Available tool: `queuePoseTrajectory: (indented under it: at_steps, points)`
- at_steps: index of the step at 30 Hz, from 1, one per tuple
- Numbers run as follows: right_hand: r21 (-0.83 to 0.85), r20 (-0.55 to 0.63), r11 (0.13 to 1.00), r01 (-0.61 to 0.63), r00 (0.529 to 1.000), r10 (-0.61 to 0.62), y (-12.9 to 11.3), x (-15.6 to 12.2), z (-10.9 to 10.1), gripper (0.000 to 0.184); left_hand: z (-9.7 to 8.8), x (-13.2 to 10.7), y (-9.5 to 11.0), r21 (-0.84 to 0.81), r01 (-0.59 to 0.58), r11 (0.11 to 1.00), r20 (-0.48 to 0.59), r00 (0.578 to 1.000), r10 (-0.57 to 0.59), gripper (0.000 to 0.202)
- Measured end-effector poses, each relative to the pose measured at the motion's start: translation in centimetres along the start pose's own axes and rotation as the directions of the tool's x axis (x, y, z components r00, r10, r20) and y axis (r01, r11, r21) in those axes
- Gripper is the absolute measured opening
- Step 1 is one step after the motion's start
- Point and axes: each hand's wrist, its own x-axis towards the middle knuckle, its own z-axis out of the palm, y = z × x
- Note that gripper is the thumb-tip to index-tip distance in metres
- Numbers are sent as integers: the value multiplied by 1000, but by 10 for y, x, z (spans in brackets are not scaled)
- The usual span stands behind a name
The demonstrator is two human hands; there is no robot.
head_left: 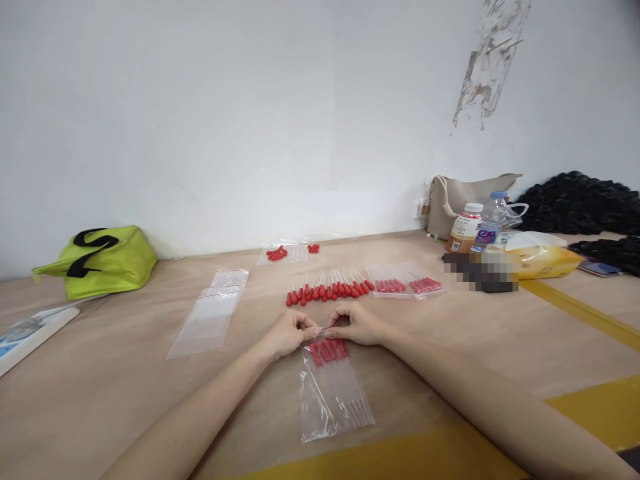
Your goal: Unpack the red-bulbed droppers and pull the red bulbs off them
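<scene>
A clear zip bag (320, 407) lies on the table before me, holding several droppers (327, 351) with red bulbs toward the bag's upper edge and thin clear tubes toward me. My left hand (291, 332) pinches that upper edge between thumb and finger. Close beside it, my right hand (356, 325) pinches the same edge. The fingertips cover part of the bag's opening, so whether it is sealed cannot be seen. Just beyond my hands is a row of loose red-bulbed droppers (330, 291). To its right, filled bags (407, 283) of droppers lie flat.
Flat clear bags (213, 310) lie at left. Near the wall are more bags with red bulbs (277, 253). A yellow-green bag (113, 260) stands far left. At right are bottles (465, 227), a beige handbag (450, 200), a yellow tissue pack (547, 262) and a black pile (580, 203).
</scene>
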Motion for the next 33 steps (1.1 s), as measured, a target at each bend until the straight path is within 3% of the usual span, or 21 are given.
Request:
queuePoseTrajectory:
  at_steps: [5, 10, 15, 27, 33]
  points:
    - [47, 22, 996, -79, 997, 78, -1, 4, 5, 16, -5, -4, 7, -2, -19, 1000, 38, 999, 19, 40]
    - [-60, 5, 996, 59, 998, -59, -15, 4, 6, 5, -16, -7, 14, -20, 128, 992, 181, 976, -123, 56]
    - [-175, -12, 977, 125, 992, -129, -22, 3, 8, 8, -20, -6, 12, -43, 148, 988, 303, 944, -128, 46]
    - [-355, -39, 899, 257, 957, -289, -15, 3, 12, 6, -15, -6, 14, -29, 136, 990, 303, 945, -121, 40]
    - [-348, -59, 911, 220, 965, -256, -18, 1, 10, 4, -13, -4, 8, -20, -3, 1000, 290, 957, 9, 37]
